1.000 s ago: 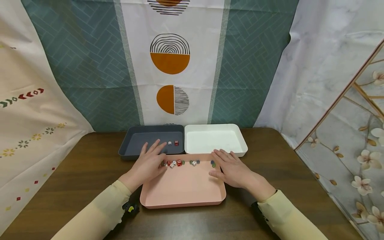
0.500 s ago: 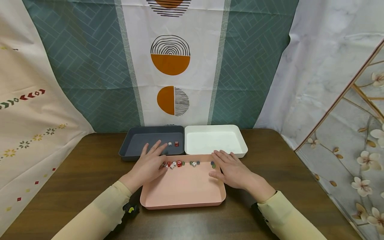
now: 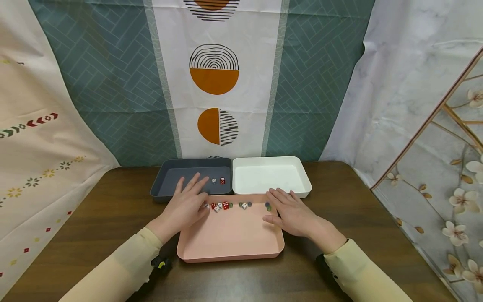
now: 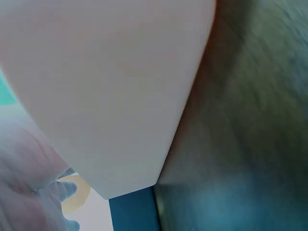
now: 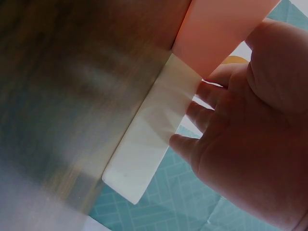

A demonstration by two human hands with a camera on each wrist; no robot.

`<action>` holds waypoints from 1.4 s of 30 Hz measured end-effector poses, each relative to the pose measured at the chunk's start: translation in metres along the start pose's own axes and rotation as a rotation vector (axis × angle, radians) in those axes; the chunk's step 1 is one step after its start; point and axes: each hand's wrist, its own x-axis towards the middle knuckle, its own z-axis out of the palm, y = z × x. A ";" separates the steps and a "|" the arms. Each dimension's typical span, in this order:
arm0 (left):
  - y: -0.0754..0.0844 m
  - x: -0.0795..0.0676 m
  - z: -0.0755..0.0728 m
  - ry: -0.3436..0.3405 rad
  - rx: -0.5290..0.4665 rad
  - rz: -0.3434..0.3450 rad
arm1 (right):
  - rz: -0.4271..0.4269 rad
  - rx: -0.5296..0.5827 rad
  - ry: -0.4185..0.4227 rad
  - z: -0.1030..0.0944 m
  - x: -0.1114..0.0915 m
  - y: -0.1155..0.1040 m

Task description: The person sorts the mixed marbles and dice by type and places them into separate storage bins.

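Words, brands: none can be read | Number signs by dots: red and white dice in the pink tray, two more dice in the dark tray | Count: too small to tell

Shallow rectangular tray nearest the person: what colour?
The tray is pink; the head view shows it best.

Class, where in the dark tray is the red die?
In the head view, the red die lies on the right side of the dark tray, just right of a white die and near the white tray.
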 end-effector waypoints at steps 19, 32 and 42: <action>-0.002 0.003 -0.013 0.005 -0.002 -0.001 | -0.012 0.016 0.015 0.005 0.001 0.005; -0.009 0.008 -0.030 0.032 0.005 -0.004 | 0.025 0.016 -0.012 -0.003 -0.001 0.000; -0.020 0.017 -0.036 0.037 0.059 -0.021 | 0.015 0.004 -0.015 -0.002 0.001 0.001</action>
